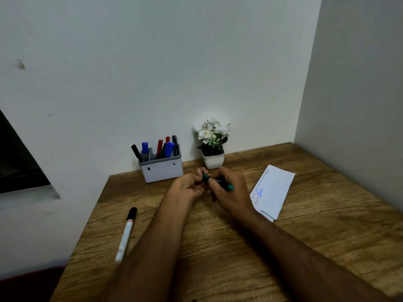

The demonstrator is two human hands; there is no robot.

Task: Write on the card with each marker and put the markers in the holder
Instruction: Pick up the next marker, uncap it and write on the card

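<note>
Both hands meet over the middle of the wooden table, holding one green marker (229, 187). My left hand (189, 185) pinches its cap end, and my right hand (231, 192) grips the barrel; most of the marker is hidden by fingers. The white card (277, 190), with red and blue writing along its left edge, lies just right of my right hand. A grey holder (162, 168) stands at the back against the wall with several black, blue, red and green markers in it. A white marker with a black cap (127, 233) lies on the table at the left.
A small white pot of white flowers (213, 159) stands right of the holder, close behind my hands. The table (218, 247) sits in a corner, with walls at the back and right. Its left edge runs diagonally near the lying marker.
</note>
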